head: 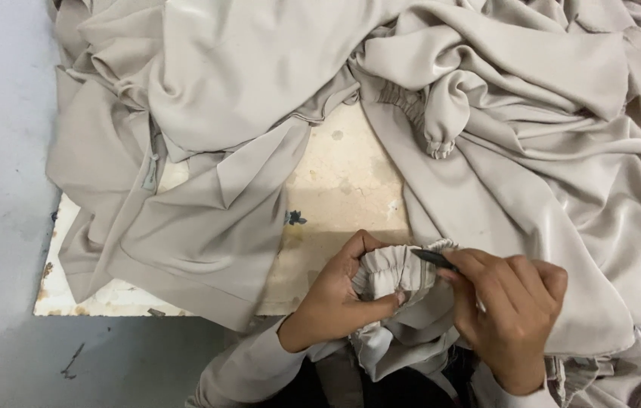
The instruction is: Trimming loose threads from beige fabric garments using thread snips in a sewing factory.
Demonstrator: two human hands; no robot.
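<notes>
A large beige garment [487, 166] lies crumpled over a worn white table [335, 189]. My left hand [335, 298] pinches a gathered elastic cuff [396, 268] of this garment near the table's front edge. My right hand [506, 310] holds a small dark tool [434, 259], its tip resting on the cuff's ruffled edge. Both hands touch the cuff. A second gathered cuff [439, 143] lies farther back in the folds.
A zipper [152, 170] shows in the cloth at the left. The grey floor [3, 189] runs along the table's left side and front. Cloth hangs off the table's front right corner over my lap.
</notes>
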